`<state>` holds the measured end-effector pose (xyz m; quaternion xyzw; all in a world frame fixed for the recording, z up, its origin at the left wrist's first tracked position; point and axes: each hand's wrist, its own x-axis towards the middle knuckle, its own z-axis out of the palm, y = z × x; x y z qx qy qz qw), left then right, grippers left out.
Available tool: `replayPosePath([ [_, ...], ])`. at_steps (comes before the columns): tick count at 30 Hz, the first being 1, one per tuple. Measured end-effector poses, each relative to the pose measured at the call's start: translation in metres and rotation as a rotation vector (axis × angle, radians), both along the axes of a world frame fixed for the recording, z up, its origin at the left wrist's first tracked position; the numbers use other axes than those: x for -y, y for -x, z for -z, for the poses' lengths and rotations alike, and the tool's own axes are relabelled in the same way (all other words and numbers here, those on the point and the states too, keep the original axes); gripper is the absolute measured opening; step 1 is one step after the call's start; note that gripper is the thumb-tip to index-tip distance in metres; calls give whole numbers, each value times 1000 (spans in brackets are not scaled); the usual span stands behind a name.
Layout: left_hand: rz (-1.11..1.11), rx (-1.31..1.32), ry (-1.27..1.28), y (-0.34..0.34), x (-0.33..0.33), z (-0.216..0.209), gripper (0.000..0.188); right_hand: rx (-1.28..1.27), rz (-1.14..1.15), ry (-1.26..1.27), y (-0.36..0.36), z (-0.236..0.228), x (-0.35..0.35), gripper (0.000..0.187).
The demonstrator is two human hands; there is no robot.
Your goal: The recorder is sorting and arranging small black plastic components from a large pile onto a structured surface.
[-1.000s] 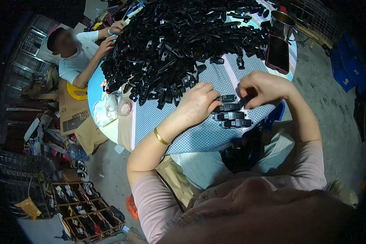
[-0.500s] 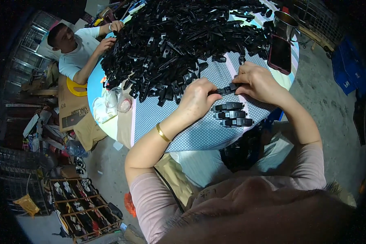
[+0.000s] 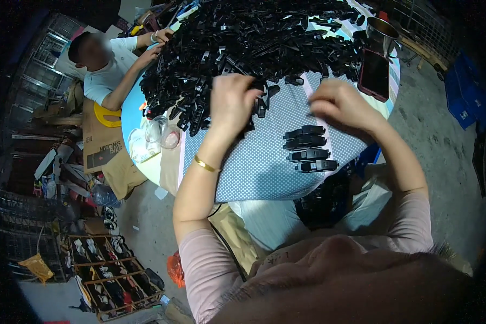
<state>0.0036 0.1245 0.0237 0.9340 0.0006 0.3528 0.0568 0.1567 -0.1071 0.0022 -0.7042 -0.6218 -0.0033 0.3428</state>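
Observation:
My left hand (image 3: 231, 102) is over the near edge of a big heap of black plastic parts (image 3: 243, 40). Its thumb stands apart from the fingers, which are partly smeared by motion. To the right, my right hand (image 3: 341, 103) hovers above the dotted cloth with fingers curled together. A small dark spot shows under its fingertips, too blurred to name. Between my forearms, several black plastic pieces (image 3: 310, 141) of like shape lie side by side in a short row on the cloth, and neither hand touches them.
The round table carries a dotted cloth (image 3: 254, 167), a phone (image 3: 373, 75) and a metal cup (image 3: 382, 33) at right. Clear plastic cups (image 3: 159, 132) stand at left. Across the heap's left side sits another person (image 3: 105, 70), hands at the parts. A blue box (image 3: 467, 92) is on the floor.
Both hands have moved apart from the black piece they held together. My left hand went up and left to the heap. The row on the cloth has one more piece at its far end.

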Motion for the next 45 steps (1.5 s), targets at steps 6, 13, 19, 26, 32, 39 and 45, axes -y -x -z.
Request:
replayPosePath([
  [6,-160,-252,60,8,-40,0,37,288,432,91,-14,12,-3,25],
  [13,-172,-389,333,15,-46,-3,39,171,157,13,2,7,2,24],
  [19,-294,-306,50,12,-10,0,29,-77,44,107,18,-8,9,35],
  [26,89,-91,668,9,24,-13,29,-145,101,53,13,-7,10,30],
  [32,385,-564,763,0,51,15,25,155,139,203,-5,-13,25,26],
  [39,370,-216,324,-11,51,29,15,50,189,228,5,-27,17,26],
  [45,258,-138,160,-2,42,12,16,8,-5,-129,10,1,-2,28],
])
